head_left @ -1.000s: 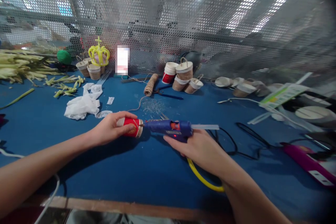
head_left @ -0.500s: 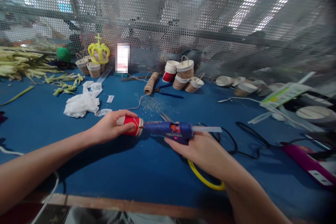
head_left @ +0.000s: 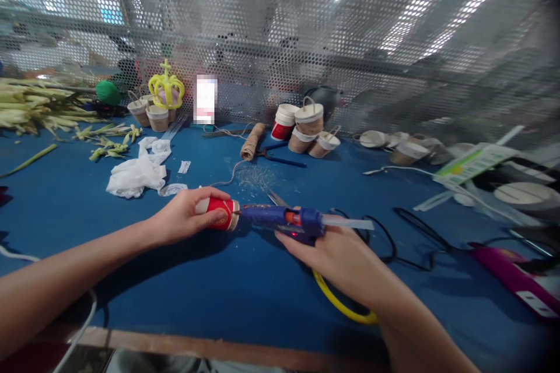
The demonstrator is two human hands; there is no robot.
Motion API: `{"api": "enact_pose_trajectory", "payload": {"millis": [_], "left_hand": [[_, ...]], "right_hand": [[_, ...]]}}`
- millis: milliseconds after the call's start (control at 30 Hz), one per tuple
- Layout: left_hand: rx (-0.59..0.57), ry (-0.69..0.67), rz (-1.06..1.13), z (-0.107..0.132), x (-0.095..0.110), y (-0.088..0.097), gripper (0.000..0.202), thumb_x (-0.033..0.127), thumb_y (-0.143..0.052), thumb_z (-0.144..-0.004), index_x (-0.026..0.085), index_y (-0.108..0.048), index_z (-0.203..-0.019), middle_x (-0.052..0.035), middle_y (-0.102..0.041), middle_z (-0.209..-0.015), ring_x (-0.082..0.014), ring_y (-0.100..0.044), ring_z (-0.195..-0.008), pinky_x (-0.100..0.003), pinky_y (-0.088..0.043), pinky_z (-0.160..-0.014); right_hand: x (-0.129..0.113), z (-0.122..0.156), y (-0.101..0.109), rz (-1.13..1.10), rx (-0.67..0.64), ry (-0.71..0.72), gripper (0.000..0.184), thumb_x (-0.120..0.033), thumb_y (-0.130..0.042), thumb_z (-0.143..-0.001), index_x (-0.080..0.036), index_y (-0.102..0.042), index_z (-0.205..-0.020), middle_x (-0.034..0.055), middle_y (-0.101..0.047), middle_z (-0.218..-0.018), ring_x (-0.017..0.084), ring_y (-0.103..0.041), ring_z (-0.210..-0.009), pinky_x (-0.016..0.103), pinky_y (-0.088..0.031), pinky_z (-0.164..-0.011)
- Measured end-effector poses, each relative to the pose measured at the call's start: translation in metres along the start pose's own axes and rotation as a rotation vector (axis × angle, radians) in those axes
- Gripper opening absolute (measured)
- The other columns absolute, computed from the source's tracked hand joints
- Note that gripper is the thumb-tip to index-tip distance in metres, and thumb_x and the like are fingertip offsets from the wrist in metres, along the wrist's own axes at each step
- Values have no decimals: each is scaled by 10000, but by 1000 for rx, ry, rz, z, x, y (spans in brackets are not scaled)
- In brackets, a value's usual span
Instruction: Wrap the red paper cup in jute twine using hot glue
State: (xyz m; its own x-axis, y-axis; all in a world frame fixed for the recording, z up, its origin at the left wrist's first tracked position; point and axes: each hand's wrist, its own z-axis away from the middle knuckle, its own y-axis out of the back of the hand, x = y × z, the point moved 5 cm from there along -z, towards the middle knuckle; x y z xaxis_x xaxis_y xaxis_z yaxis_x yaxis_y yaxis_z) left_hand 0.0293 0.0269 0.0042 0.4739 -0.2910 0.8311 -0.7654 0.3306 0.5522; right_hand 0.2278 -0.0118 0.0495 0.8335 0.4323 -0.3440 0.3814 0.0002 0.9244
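Note:
My left hand (head_left: 186, 215) is wrapped round a red and white paper cup (head_left: 227, 215), which lies on its side with the rim end facing right. A thin strand of twine shows on its red wall. In my right hand (head_left: 332, 247) is a blue glue gun (head_left: 280, 220), a clear glue stick poking out of its back and a small red light lit. The gun's nozzle is at the cup near its rim. Beneath the right hand lie scissors with yellow handles (head_left: 341, 303), their blades partly hidden by the gun.
Beyond my hands are a twine roll (head_left: 252, 141), blue-handled pliers (head_left: 284, 159) and twine-wrapped cups (head_left: 310, 119). White lace (head_left: 137, 175) lies left, near pale dried husks (head_left: 35, 105). A purple power strip (head_left: 511, 274) and black cord are right. A perforated metal screen (head_left: 262, 29) stands behind.
Both hands keep nearly the same pose, with the nozzle still at the cup's rim. The whole view has shifted very slightly.

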Motion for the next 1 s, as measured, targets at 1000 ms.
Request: {"api": "enact_pose_trajectory", "payload": {"millis": [1000], "left_hand": [[-25,-143,-133,6,7,-1,341,366,-484,-820,173,-556,-1092,-58,-668,-974,-192,-612,-836,-299,-448,-764]], "right_hand": [[-3,-6,3,21,-7,-21,198,-249,-447,-809,-212,-628,-738,12,-609,-551,152,-540,-484,266,-398,-489]]}}
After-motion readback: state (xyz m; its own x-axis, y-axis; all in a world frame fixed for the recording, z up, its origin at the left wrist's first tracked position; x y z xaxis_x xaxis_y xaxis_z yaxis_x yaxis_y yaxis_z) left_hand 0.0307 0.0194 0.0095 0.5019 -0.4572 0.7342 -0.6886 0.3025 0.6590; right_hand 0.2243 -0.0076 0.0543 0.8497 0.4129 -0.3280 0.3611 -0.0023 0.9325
